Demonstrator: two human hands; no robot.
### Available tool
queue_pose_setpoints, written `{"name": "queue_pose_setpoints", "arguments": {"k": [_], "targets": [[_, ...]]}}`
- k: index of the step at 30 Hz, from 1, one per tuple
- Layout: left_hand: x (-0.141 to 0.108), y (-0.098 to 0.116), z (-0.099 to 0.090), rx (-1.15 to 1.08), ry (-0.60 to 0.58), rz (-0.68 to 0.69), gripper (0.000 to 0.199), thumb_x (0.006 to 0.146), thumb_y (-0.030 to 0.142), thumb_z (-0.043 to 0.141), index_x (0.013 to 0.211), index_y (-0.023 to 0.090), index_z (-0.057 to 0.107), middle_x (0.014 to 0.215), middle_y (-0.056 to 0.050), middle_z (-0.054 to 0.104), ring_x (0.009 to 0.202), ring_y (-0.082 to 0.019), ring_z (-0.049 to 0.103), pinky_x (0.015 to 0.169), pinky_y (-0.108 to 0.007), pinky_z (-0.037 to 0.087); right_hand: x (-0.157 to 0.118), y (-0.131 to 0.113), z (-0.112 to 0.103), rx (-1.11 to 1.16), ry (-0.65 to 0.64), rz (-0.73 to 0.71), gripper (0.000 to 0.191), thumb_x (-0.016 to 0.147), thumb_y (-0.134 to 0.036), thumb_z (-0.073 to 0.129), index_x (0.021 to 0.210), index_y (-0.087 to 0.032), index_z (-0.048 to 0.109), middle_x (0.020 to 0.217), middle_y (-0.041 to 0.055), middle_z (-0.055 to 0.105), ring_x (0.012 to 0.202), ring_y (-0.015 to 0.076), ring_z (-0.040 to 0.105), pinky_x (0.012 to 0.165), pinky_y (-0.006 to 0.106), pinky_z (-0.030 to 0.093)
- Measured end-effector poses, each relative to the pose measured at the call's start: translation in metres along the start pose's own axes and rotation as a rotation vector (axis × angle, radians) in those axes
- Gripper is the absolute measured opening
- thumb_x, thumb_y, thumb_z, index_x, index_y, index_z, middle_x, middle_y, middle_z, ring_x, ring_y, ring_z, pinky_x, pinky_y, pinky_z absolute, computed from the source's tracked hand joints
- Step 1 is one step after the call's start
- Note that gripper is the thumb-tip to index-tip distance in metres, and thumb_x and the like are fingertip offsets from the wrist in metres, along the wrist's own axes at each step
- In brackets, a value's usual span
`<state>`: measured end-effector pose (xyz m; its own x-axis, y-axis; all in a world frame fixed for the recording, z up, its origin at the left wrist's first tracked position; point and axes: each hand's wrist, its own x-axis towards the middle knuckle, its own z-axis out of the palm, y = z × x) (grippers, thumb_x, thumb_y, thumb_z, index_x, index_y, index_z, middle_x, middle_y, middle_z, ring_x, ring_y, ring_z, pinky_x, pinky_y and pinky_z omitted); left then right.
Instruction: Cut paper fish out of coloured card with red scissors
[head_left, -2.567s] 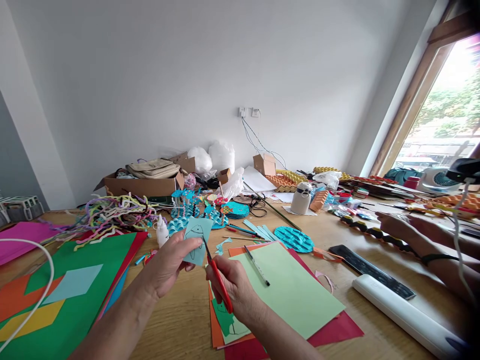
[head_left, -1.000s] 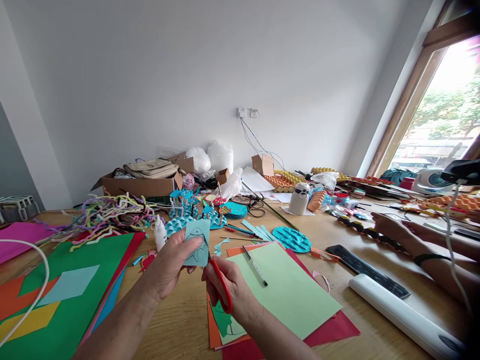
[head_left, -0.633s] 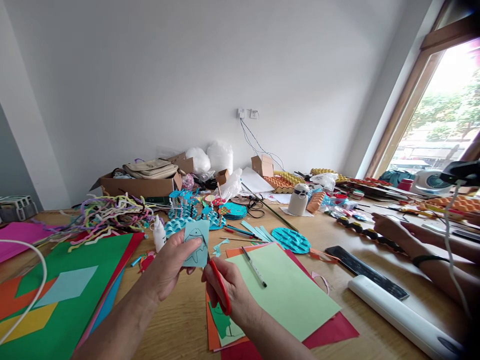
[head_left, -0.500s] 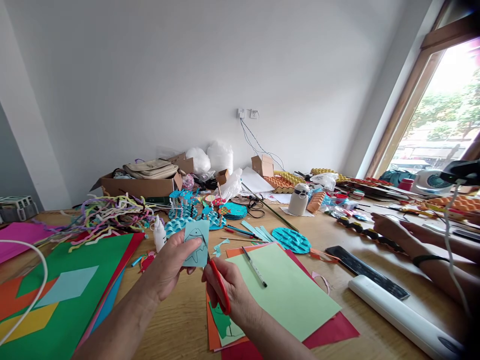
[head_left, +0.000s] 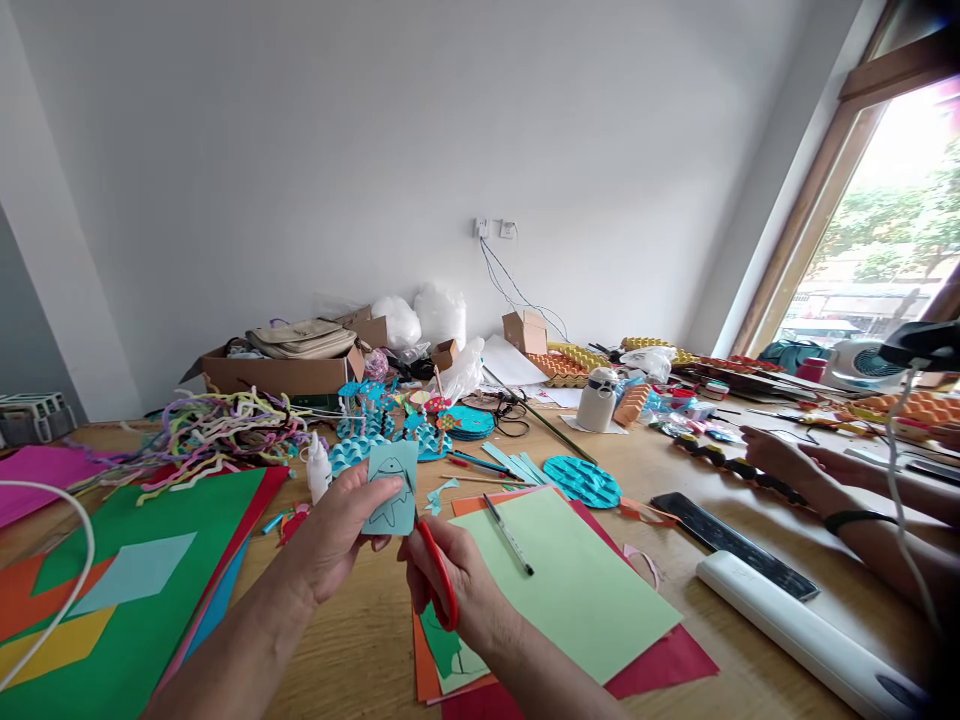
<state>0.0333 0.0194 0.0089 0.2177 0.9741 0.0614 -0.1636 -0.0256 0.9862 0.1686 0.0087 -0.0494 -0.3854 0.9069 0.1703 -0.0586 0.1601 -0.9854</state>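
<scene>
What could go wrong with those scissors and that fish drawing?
The scissors sit at the edge of the card, near the fish; a slip might spoil it. The left hand grips the card nearby and might get nicked. The bottle stands just past that hand; a bump might tip it.

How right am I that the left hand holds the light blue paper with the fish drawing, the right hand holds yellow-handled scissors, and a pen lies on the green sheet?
Not quite: in the head view, the scissors in the right hand are red-handled, not yellow. The light blue paper in the left hand and the pen are as you said.
</scene>
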Motion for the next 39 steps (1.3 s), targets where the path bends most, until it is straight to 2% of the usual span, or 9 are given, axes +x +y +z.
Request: {"name": "queue_pose_setpoints", "arguments": {"k": [6,12,25,39], "targets": [[-0.0003,-0.0002,0.0003,-0.012,0.014,-0.019,0.02,0.067,0.033,0.063,0.065,0.018,0.049,0.048,0.006,0.048,0.043,-0.007,0.038,0.037,-0.016,0.031,-0.0007,-0.0061,0.0009,-0.028,0.01,0.017,0.034,0.083,-0.047,0.043,0.069,-0.016,0.049,0.041,-0.0053,0.045,0.036,0.0064,0.037,0.039,0.018,0.028],[0.0005,-0.0018,-0.0011,-0.057,0.016,-0.011,0.02,0.069,0.033,0.062,0.064,0.019,0.048,0.047,0.007,0.047,0.041,-0.006,0.038,0.038,-0.016,0.03,-0.0008,-0.009,0.0003,-0.051,-0.007,0.015,0.024,0.079,-0.039,0.048,0.068,-0.017,0.046,0.044,-0.0062,0.045,0.039,0.0067,0.041,0.042,0.018,0.032],[-0.001,-0.0044,-0.0002,-0.015,0.01,-0.046,0.018,0.07,0.033,0.061,0.07,0.019,0.049,0.048,0.008,0.048,0.039,-0.005,0.038,0.038,-0.016,0.029,-0.0008,-0.0092,0.0008,-0.011,0.029,0.04,0.035,0.081,-0.05,0.046,0.068,-0.017,0.049,0.041,-0.0057,0.044,0.036,0.0062,0.038,0.038,0.018,0.03],[-0.0031,-0.0003,0.0025,-0.01,0.054,-0.072,0.022,0.064,0.035,0.065,0.07,0.019,0.051,0.048,0.007,0.048,0.04,-0.006,0.039,0.038,-0.016,0.029,-0.0002,-0.0104,0.0038,-0.017,0.091,0.054,0.025,0.077,-0.038,0.047,0.062,-0.017,0.047,0.036,-0.0079,0.039,0.032,0.005,0.035,0.034,0.017,0.026]]}}
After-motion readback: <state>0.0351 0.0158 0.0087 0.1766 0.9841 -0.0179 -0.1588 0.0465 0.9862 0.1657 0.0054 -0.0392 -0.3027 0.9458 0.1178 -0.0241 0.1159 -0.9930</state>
